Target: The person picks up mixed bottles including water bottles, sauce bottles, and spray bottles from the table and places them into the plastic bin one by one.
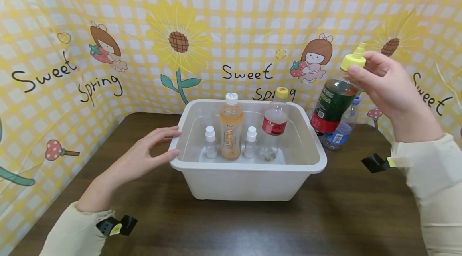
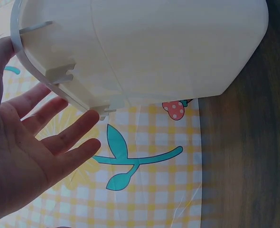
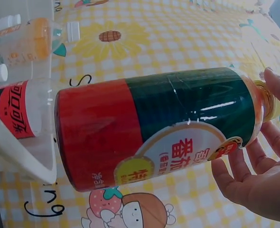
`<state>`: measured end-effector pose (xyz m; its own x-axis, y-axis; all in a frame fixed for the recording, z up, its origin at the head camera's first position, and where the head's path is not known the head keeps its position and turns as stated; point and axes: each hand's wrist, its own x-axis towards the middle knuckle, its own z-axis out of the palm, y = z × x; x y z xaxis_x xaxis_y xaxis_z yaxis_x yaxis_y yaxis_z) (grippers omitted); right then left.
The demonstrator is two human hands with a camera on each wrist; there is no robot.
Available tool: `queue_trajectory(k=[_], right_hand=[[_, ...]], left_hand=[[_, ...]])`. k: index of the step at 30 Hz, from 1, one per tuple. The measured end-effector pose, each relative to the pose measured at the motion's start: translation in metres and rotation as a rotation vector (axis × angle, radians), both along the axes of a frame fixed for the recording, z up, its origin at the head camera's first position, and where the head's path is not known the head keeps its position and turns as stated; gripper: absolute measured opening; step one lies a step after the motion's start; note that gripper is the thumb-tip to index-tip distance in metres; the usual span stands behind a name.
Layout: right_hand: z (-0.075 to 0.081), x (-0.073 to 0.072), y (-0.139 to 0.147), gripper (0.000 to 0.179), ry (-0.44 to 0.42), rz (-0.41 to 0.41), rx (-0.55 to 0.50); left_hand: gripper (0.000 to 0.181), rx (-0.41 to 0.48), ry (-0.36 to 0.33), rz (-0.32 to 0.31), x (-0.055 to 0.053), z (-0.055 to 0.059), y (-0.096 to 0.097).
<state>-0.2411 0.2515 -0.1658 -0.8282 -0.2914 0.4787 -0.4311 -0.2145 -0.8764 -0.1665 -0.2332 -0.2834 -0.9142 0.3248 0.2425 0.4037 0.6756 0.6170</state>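
Note:
My right hand (image 1: 390,85) pinches the neck of a ketchup bottle (image 1: 332,105), which has a yellow nozzle cap and a red-and-green label. It hangs tilted past the right rim of a white plastic tub (image 1: 249,183); the right wrist view shows its label side. At the tub's left rim, the fingertips and thumb of my left hand (image 1: 148,149) touch the edge, fingers fairly straight. Inside the tub stand an orange drink bottle (image 1: 231,127), two small white-capped bottles, one to its left (image 1: 211,145) and one to its right (image 1: 250,145), and a yellow-capped bottle with a red label (image 1: 275,123).
A clear bottle with a blue label (image 1: 339,133) stands on the dark wooden table (image 1: 231,228), right of the tub and partly behind the ketchup bottle. A yellow checked cloth (image 1: 231,27) with printed flowers and figures hangs behind and at the sides.

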Motion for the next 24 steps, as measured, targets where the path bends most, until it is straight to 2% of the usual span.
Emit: queue_trajectory(k=[7,11,16,24], right_hand=[[0.006,-0.001,-0.012,0.023,0.029,0.054,0.049],[0.009,-0.002,-0.019,0.021,0.012,0.035,0.091],[0.011,-0.002,-0.027,0.021,-0.012,-0.005,0.191],[0.009,-0.007,-0.038,0.021,-0.036,0.035,0.279]], left_hand=[[0.044,0.004,-0.012,0.002,0.0,0.0,0.0],[0.044,0.006,-0.016,0.002,0.0,0.0,0.0],[0.044,0.012,-0.008,-0.002,0.0,0.0,0.0],[0.043,0.014,-0.003,-0.002,0.0,-0.002,-0.001]])
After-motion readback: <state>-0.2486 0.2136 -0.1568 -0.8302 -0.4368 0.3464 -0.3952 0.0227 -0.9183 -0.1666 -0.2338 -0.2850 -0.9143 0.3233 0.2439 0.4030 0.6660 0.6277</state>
